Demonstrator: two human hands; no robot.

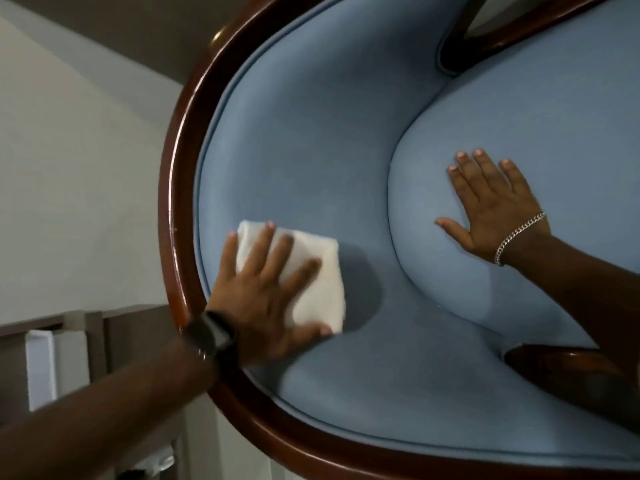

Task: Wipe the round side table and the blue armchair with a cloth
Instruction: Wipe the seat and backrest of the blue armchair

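The blue armchair point(329, 133) fills the head view, with a curved padded back, a rounded seat cushion point(554, 116) and a dark polished wooden frame point(180, 161). My left hand point(263, 299), wearing a dark wristwatch, presses a folded white cloth point(322, 271) flat against the lower left of the chair's inner back, fingers spread over it. My right hand point(491, 206), with a silver chain bracelet, rests open and flat on the seat cushion, holding nothing. The round side table is not in view.
A pale wall point(79, 174) stands behind the chair on the left. Below it are a brown panel and white furniture point(41, 368). A wooden armrest point(561, 368) shows at lower right, another point(502, 32) at the top.
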